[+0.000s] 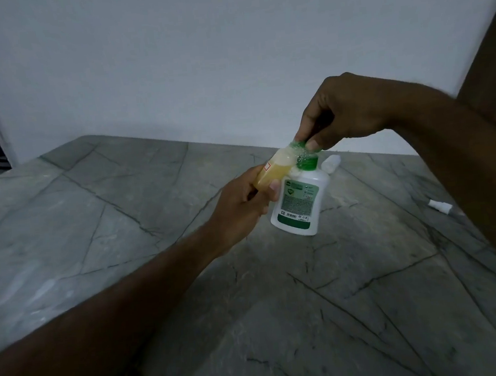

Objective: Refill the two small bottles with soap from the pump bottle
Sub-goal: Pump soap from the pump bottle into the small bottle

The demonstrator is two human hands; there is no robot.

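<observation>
Left hand [242, 200] tilts small bottle [272, 170] under pump bottle [297, 201]; right hand [345, 110] presses pump.

Smooth white plastic pump bottle [297, 201] w/ glossy green label; translucent plastic small bottle [272, 172], amber liquid; veined grey stone tabletop [123, 213], matt.

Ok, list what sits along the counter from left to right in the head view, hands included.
left hand → small bottle of yellowish soap → pump bottle → right hand on the pump head → small white cap lying on the stone counter.
</observation>
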